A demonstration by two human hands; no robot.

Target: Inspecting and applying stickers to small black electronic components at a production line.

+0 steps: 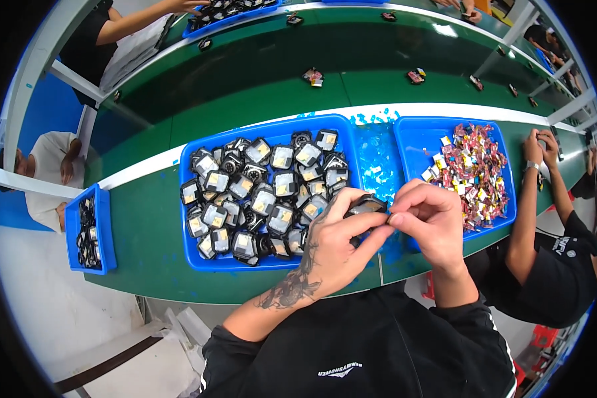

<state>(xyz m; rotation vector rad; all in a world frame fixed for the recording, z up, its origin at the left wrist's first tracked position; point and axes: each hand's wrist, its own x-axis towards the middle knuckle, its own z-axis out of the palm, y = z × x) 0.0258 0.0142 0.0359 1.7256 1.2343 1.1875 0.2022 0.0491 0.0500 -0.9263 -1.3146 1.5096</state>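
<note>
My left hand (341,242) grips a black watch case (367,204) with a dark, glossy face, held up between the two blue trays. My right hand (434,215) comes in from the right, thumb and forefinger pinched together at the case's edge. A tiny blue bit shows near those fingertips; the fingers hide most of it. Beneath and left of my hands, a blue tray (355,156) holds many black watch cases (262,199) with clear squarish covers. Beyond my right hand, another blue tray (414,139) contains a heap of small pink, yellow and white parts (474,176).
Blue film scraps (376,162) litter the gap between the trays. A smaller blue tray (106,232) stands at the bench's left end. Past a white rail lies a green belt (245,93) carrying scattered small parts (313,77). A co-worker (544,252) sits close on my right.
</note>
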